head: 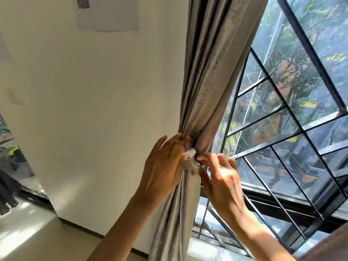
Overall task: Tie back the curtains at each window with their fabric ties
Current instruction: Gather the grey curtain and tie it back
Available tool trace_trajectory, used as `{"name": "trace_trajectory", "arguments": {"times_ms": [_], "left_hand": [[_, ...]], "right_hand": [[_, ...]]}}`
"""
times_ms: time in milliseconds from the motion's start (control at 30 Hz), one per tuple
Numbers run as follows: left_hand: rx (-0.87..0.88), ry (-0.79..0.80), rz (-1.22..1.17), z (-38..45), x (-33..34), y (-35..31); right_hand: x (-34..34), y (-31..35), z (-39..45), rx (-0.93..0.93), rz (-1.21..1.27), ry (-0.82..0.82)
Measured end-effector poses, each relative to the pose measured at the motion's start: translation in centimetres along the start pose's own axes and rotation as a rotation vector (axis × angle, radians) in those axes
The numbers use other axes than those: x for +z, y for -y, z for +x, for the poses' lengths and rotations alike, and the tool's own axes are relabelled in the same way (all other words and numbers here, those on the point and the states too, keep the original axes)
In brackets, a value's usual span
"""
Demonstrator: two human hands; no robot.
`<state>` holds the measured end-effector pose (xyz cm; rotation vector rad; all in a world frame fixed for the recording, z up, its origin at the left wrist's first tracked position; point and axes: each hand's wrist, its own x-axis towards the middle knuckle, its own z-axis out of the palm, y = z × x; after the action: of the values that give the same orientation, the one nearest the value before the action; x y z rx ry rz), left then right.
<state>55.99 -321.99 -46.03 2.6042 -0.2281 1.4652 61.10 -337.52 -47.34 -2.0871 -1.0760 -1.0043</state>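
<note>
Curtain (205,91) grey, satiny, gathered in folds between wall and window | left hand (162,166) fingers curled round the bundle, holding the white-ended fabric tie (190,159) | right hand (222,178) fingertips pinching the tie's other end | tie wrapped, fastening seemingly unfinished | black-barred window (282,113) beyond

Bare wall (94,110) left of curtain (207,81); window grille (282,147) right.

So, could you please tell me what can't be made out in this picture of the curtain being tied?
Head view only:
- How the tie fastens: both hands cover its ends.
- Left hand fingertips: tucked behind the curtain.
- The code on the paper sheet: cut off by the top edge, blurred.
</note>
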Motion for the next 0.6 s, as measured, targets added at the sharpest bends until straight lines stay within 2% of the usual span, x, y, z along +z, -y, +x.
{"name": "trace_trajectory", "arguments": {"times_ms": [100, 267, 600], "left_hand": [[-0.054, 0.027, -0.037, 0.5, -0.2, 0.3], [-0.072, 0.053, -0.044, 0.9, -0.3, 0.5], [-0.074, 0.0, -0.055, 0.9, 0.0, 0.3]], "right_hand": [[-0.1, 0.2, -0.2, -0.003, 0.088, 0.04], [-0.1, 0.1, -0.1, -0.093, 0.007, 0.153], [-0.2, -1.6, 0.7, -0.273, -0.002, 0.152]]}}
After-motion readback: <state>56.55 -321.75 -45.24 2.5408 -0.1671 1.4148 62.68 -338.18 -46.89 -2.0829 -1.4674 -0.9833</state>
